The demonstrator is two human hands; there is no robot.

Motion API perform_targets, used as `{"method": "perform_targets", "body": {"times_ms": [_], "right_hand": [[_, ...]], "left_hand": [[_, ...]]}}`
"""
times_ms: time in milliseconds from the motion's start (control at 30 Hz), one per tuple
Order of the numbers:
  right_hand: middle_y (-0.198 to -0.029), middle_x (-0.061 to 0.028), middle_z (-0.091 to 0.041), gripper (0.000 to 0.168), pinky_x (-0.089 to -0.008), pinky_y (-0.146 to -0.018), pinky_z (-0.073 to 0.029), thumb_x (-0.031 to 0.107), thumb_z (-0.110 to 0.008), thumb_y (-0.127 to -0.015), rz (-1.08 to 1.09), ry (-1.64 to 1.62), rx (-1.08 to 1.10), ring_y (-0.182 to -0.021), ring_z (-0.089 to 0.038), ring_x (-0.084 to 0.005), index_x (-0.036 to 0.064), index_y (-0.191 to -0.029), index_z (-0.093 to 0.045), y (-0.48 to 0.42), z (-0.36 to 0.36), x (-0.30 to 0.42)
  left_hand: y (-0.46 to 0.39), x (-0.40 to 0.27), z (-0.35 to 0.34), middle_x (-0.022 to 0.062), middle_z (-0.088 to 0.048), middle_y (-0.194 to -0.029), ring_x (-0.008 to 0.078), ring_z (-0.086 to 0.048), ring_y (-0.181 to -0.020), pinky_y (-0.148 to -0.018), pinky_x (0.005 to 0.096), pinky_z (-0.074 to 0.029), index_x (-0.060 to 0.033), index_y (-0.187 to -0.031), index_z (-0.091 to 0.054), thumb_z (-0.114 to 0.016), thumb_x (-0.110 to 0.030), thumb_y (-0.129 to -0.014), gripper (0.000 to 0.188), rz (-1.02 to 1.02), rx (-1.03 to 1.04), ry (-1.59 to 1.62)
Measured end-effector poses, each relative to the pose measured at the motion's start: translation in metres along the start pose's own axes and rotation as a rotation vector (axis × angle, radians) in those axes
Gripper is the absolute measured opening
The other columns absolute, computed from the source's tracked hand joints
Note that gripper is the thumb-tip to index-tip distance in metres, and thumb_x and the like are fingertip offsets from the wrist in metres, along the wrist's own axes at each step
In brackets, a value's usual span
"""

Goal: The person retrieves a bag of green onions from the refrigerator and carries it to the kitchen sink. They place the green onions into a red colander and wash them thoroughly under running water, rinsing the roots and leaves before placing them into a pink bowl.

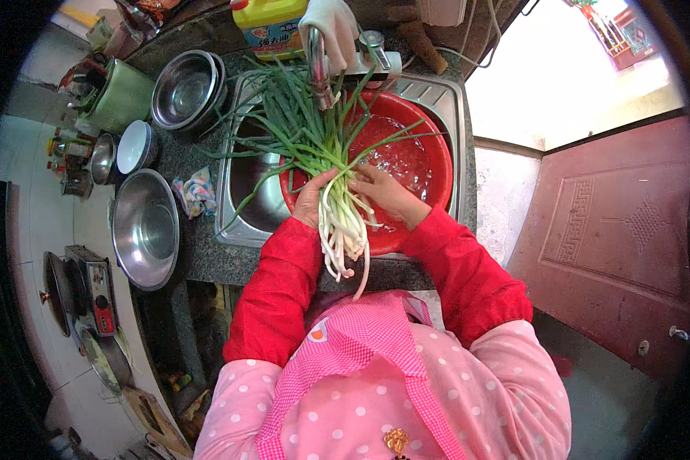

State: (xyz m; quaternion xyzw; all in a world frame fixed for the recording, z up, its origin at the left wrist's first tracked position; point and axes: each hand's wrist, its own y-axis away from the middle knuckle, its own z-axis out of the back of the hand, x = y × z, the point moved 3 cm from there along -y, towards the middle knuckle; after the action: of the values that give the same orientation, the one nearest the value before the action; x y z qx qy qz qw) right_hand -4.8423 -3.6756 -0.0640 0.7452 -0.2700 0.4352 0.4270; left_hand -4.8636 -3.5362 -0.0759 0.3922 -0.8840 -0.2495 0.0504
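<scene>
A large bunch of green onions (pixel 334 149) lies across my two hands, white ends towards me and green leaves spreading away under the faucet (pixel 320 75). My left hand (pixel 312 198) grips the bunch from the left, its thumb on top. At the right side of the stalks is my right hand (pixel 388 192), its fingers on some of the stems. Beneath the bunch, a red plastic basin (pixel 445 167) with rippling water stands in the stainless steel sink (pixel 225 210). The palms and some fingers are hidden.
Steel bowls (pixel 185 89), a white bowl (pixel 134 146), a wide steel basin (pixel 145 230) and a crumpled cloth (pixel 199 192) sit left of the sink. Behind it stands a yellow detergent jug (pixel 271 23); a white towel (pixel 334 31) hangs over the faucet. A reddish door (pixel 609 230) is at the right.
</scene>
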Motion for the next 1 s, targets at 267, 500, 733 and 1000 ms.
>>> {"method": "perform_targets", "body": {"times_ms": [267,500,733,1000], "right_hand": [[-0.085,-0.0086,-0.063,0.025,-0.0285,-0.061,-0.048,0.017,-0.054,-0.087,-0.180,-0.358,0.081,-0.070,-0.058,-0.0146,0.000,-0.106,-0.056,0.001,0.004,0.018],[-0.095,-0.0076,-0.061,0.022,-0.0262,-0.068,-0.050,0.010,-0.048,-0.090,0.011,0.015,-0.297,-0.080,-0.059,-0.0146,0.002,-0.110,-0.051,-0.010,0.018,0.024],[-0.090,-0.0098,-0.061,0.017,-0.0294,-0.066,-0.054,0.006,-0.043,-0.090,-0.192,-0.034,-0.102,-0.072,-0.061,-0.0150,0.004,-0.107,-0.047,0.018,0.046,0.037],[-0.079,-0.0075,-0.059,0.019,-0.0262,-0.055,-0.051,0.013,-0.056,-0.088,0.020,-0.156,-0.095,-0.061,-0.059,-0.0153,0.001,-0.101,-0.051,0.004,0.009,0.022]], "left_hand": [[-0.006,0.005,0.003,0.0127,-0.067,-0.089,0.0255,-0.066,-0.075,-0.071,0.0400,-0.056,-0.0030,-0.101,-0.061,-0.064,-0.014,-0.081,0.023,-0.103,-0.100,-0.025],[-0.010,0.007,0.016,0.0134,-0.065,-0.087,0.0283,-0.065,-0.076,-0.071,0.0438,-0.055,-0.0024,-0.097,-0.059,-0.063,-0.014,-0.083,0.019,0.033,-0.041,0.022],[-0.016,0.008,0.019,0.0110,-0.065,-0.081,0.0260,-0.064,-0.071,-0.070,0.0442,-0.055,-0.0029,-0.093,-0.061,-0.062,-0.015,-0.082,0.017,-0.034,-0.072,0.018],[-0.015,0.010,-0.003,0.0134,-0.066,-0.086,0.0274,-0.065,-0.076,-0.074,0.0429,-0.054,-0.0010,-0.102,-0.059,-0.060,-0.019,-0.082,0.027,-0.094,0.034,-0.031]]}}
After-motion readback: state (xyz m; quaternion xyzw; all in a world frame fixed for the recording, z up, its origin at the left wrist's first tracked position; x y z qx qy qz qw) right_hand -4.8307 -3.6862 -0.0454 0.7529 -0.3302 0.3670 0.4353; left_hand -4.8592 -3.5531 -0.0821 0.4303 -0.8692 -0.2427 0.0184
